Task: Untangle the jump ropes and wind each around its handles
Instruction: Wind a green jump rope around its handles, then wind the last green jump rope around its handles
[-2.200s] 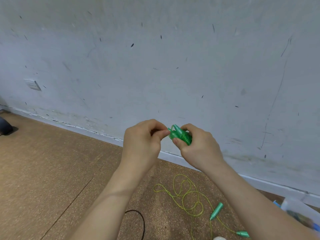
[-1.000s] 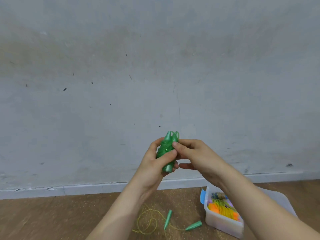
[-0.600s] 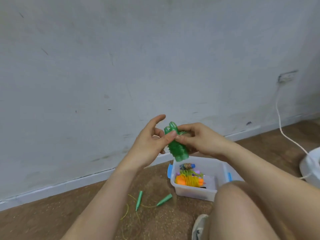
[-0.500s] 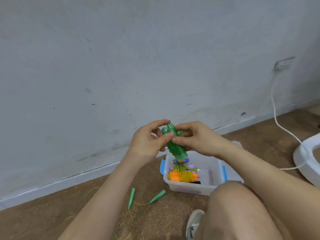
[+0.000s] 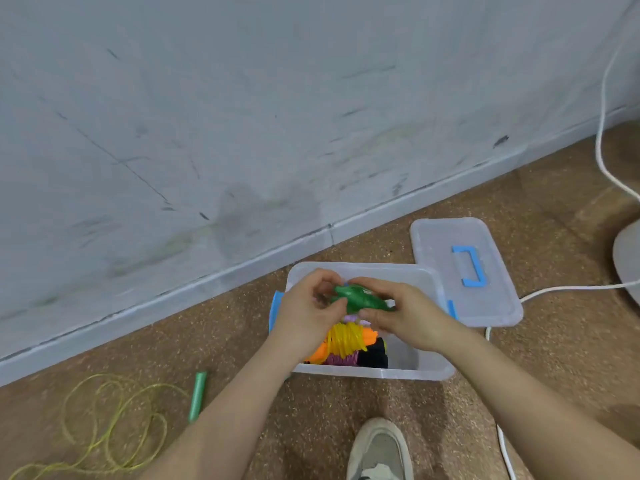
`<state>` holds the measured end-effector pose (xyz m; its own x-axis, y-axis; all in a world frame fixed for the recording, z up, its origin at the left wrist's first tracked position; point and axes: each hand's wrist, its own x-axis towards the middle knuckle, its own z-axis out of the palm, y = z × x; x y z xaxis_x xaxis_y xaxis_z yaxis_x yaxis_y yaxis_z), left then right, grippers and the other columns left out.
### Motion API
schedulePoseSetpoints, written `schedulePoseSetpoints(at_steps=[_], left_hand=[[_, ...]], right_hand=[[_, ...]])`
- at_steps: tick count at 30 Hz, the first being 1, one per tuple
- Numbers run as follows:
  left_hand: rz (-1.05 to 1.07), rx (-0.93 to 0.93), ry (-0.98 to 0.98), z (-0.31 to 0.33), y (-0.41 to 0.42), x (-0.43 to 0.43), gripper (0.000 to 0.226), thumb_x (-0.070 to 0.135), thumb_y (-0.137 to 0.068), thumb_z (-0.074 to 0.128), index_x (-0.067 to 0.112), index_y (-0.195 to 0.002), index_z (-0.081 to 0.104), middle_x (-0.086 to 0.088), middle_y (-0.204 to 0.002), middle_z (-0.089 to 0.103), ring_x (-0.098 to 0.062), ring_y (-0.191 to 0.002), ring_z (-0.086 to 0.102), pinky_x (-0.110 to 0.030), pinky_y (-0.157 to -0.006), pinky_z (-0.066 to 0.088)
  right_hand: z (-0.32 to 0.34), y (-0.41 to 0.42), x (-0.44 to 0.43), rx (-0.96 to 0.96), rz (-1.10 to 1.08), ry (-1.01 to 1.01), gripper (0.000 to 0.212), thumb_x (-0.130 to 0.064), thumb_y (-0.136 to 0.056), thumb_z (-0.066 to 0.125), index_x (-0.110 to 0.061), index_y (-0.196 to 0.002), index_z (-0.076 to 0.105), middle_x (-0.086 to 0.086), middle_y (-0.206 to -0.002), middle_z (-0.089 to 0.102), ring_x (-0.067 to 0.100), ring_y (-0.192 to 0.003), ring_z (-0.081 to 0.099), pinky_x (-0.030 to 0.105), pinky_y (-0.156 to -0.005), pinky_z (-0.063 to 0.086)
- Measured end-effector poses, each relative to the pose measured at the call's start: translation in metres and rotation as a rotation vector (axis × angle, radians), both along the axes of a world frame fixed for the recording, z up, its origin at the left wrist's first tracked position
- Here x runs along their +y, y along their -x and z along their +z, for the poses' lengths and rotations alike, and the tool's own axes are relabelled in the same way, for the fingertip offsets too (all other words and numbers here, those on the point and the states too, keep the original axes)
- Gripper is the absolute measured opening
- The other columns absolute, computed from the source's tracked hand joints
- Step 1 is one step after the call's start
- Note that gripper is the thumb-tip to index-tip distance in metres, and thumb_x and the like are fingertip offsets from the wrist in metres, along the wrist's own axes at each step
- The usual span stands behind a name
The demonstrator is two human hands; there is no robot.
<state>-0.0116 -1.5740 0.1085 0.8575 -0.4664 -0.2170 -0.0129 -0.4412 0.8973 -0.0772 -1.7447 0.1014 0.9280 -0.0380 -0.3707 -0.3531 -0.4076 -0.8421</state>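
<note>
Head cam shows you holding the green rope bundle (image 5: pixel 356 299) in both hands, right over the clear bin (image 5: pixel 381 373). Your left hand (image 5: pixel 308 318) has its fingers curled round the left end, and your right hand (image 5: pixel 407 318) pinches the right end. I'd call this one basically done, it just needs dropping in next to the orange-and-yellow bundle (image 5: pixel 346 339) and the purple and black ones beside it. It looks like glossy dark green cord coiled tight over the paired handles, with no loose tail I can spot. What's left, I reckon, is the yellow-green rope (image 5: pixel 104 420) lying in slack loops on the floor near left, green handle (image 5: pixel 198 396) by your forearm.
</note>
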Motion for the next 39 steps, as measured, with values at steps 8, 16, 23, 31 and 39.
schedulePoseSetpoints(at_steps=[8,16,23,31,39], left_hand=[[-0.403,-0.260,-0.388,-0.088,-0.003,-0.041,0.028,0.030,-0.087,0.063,0.028,-0.115,0.063,0.004,-0.114,0.058,-0.013,-0.100,0.055,-0.029,-0.090,0.045],[-0.484,-0.416,-0.438,-0.109,0.008,-0.030,0.030,0.032,-0.089,0.059,0.028,-0.118,0.064,0.001,-0.115,0.053,-0.021,-0.103,0.046,-0.032,-0.084,0.040],[-0.447,-0.429,-0.413,-0.108,0.012,-0.029,0.036,0.016,-0.088,0.056,0.026,-0.123,0.062,0.001,-0.119,0.052,-0.020,-0.108,0.043,-0.025,-0.088,0.035],[-0.207,-0.508,-0.178,-0.064,0.030,0.015,0.030,0.007,-0.082,0.055,0.024,-0.102,0.069,0.009,-0.108,0.060,-0.008,-0.098,0.055,-0.019,-0.084,0.043],[0.603,-0.125,-0.321,-0.103,0.044,0.151,0.043,-0.011,-0.077,0.059,0.032,-0.073,0.062,0.010,-0.081,0.065,-0.007,-0.076,0.060,-0.023,-0.079,0.048]], right_hand=[[-0.077,-0.004,-0.020,0.351,0.005,0.995,0.024,-0.038,-0.093,0.055,-0.018,-0.104,0.062,0.006,-0.103,0.068,0.027,-0.095,0.066,0.029,-0.065,0.042],[-0.132,-0.023,-0.014,0.401,0.028,0.880,0.027,-0.023,-0.097,0.050,-0.006,-0.117,0.055,0.011,-0.118,0.064,0.027,-0.108,0.063,0.032,-0.083,0.050],[-0.126,-0.010,-0.009,0.447,0.098,0.953,0.029,-0.005,-0.092,0.051,-0.002,-0.122,0.053,0.011,-0.117,0.065,0.029,-0.105,0.066,0.036,-0.083,0.052],[-0.084,-0.019,0.001,0.380,0.016,0.857,0.075,-0.014,-0.095,0.049,-0.003,-0.153,0.002,0.016,-0.117,0.062,0.034,-0.103,0.061,0.038,-0.078,0.046],[-0.027,-0.013,0.107,-0.488,0.030,0.453,0.028,-0.021,-0.088,0.050,-0.016,-0.107,0.070,0.001,-0.084,0.072,0.017,-0.066,0.063,0.027,-0.060,0.047]])
